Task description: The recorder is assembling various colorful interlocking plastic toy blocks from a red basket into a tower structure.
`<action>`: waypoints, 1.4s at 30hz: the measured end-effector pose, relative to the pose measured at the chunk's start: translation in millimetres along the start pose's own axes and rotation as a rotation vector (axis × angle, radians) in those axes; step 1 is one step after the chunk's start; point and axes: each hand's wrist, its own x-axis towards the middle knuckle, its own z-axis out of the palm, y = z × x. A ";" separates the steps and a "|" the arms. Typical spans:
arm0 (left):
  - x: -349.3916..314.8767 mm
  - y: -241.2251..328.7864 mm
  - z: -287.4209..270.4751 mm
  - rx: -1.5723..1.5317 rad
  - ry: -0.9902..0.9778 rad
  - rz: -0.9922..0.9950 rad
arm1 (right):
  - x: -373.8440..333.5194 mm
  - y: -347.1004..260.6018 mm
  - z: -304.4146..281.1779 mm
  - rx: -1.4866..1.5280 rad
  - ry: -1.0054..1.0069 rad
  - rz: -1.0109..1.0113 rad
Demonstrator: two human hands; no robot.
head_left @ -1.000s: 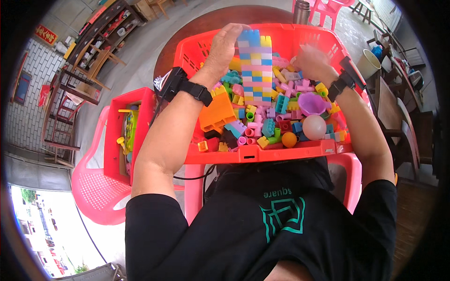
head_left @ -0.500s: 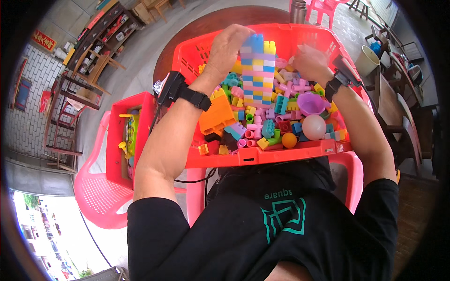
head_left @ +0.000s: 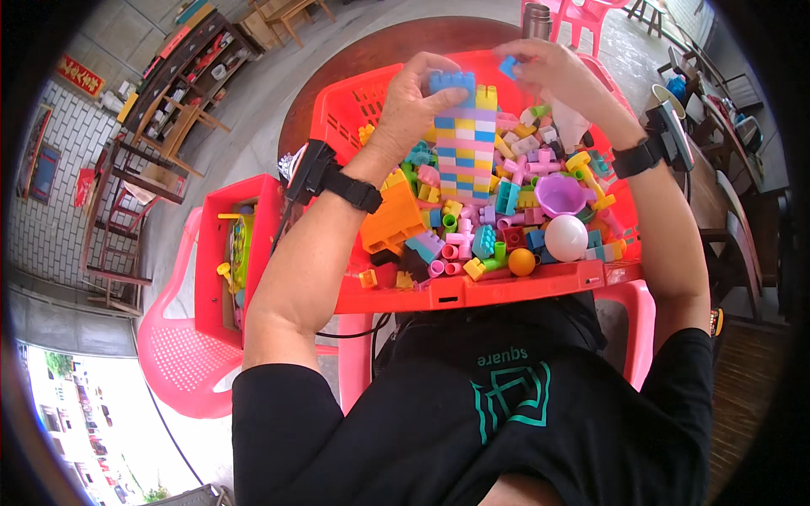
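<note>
A red plastic basket holds multicoloured plastic pieces, a tall multicoloured plastic-brick tower standing amid them. The left hand, fingers curled, clasps the tower's blue top; across an open gap, near the far rim, the bent right hand pinches a small blue plastic brick.

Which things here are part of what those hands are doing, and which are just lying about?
In use:
tall multicoloured plastic-brick tower, left hand gripping its top
small blue plastic brick, in the right hand
red plastic basket of loose multicoloured bricks

Just lying about:
round purple plastic bowl
glossy white ball
small orange ball
silver metal bottle
</note>
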 end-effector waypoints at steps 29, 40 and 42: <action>-1.8 -9.8 19.0 -0.233 0.053 -0.217 | -0.9 -6.1 14.8 0.020 0.034 -0.235; -3.3 -6.6 14.0 -0.359 0.048 -0.218 | -17.2 64.7 -2.3 -0.955 -0.196 -0.019; -3.3 -5.9 15.9 -0.360 0.053 -0.230 | -21.9 77.1 4.5 -0.930 0.077 -0.097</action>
